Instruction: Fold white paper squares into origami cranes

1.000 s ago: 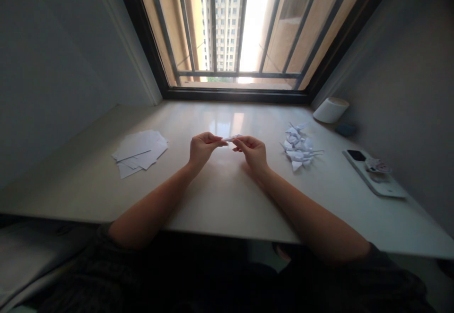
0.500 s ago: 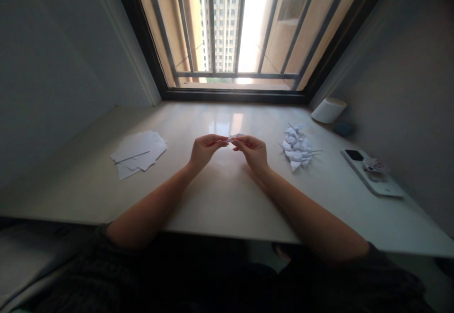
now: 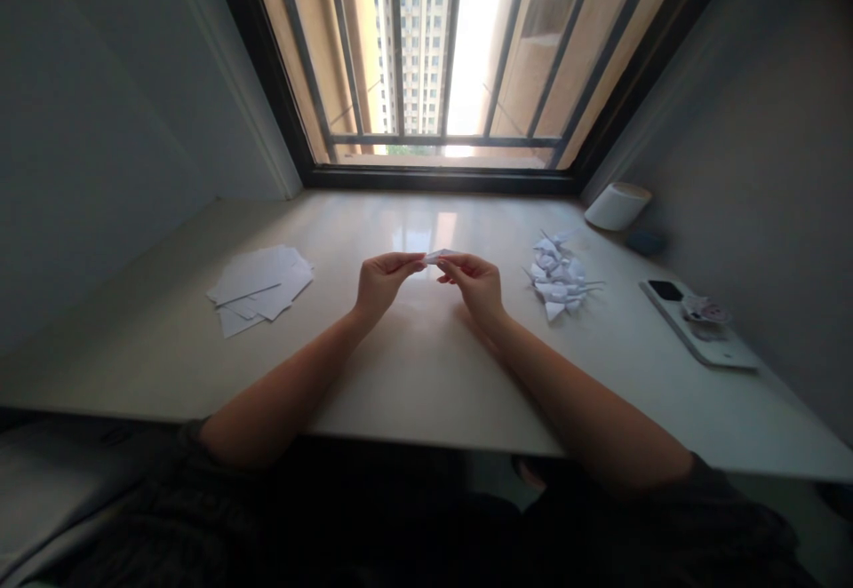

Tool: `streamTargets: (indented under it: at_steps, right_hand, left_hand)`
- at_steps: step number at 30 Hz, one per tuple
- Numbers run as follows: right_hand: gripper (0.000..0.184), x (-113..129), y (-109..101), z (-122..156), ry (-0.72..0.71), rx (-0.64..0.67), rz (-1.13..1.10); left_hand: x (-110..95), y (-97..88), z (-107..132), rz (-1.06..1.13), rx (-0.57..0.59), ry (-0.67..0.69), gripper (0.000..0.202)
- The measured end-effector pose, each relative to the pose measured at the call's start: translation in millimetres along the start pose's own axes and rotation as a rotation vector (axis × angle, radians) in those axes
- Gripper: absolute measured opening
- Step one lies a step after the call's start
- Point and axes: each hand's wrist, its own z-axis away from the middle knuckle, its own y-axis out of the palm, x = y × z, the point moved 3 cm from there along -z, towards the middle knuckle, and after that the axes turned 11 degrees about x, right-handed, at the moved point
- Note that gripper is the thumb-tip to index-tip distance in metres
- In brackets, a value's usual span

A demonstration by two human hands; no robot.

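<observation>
A small folded piece of white paper (image 3: 434,257) is held up above the middle of the table, between my two hands. My left hand (image 3: 386,282) pinches its left end between thumb and fingertips. On the other side, my right hand (image 3: 474,282) grips the paper the same way, its fingers covering much of the right part. To the left lies a loose stack of white paper sheets (image 3: 263,279). A heap of folded white paper pieces (image 3: 558,275), some with thin pointed ends, lies to the right.
The pale table (image 3: 426,375) runs back to a barred window (image 3: 440,181). At the right, a phone (image 3: 693,326) with a round attachment lies by the wall. Behind it, a white cylindrical object (image 3: 618,206) rests tilted beside a dark rounded thing (image 3: 646,242).
My left fingertips have shifted slightly left along the paper, and more of it now shows between the hands. My right hand has hardly moved.
</observation>
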Motion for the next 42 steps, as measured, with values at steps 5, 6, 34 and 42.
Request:
streamTargets:
  at_steps: [5, 6, 34, 42]
  right_hand:
    - [0.018, -2.5, -0.1, -1.3, -0.005, 0.007, -0.035]
    - [0.019, -2.8, 0.1, -1.5, -0.003, 0.010, -0.035]
    - [0.023, -6.5, -3.5, -2.8, 0.033, -0.031, -0.061]
    - [0.025, -6.0, -3.9, -2.5, 0.022, -0.048, -0.077]
  left_hand:
    - [4.4, 2.5, 0.2, 0.085, 0.019, -0.074, 0.031]
    - [4.4, 2.7, 0.5, 0.092, 0.010, -0.082, 0.032]
    - [-2.8, 8.5, 2.4, 0.155, -0.002, -0.013, 0.029]
    - [-3.5, 9.5, 3.5, 0.174, -0.015, -0.051, 0.034]
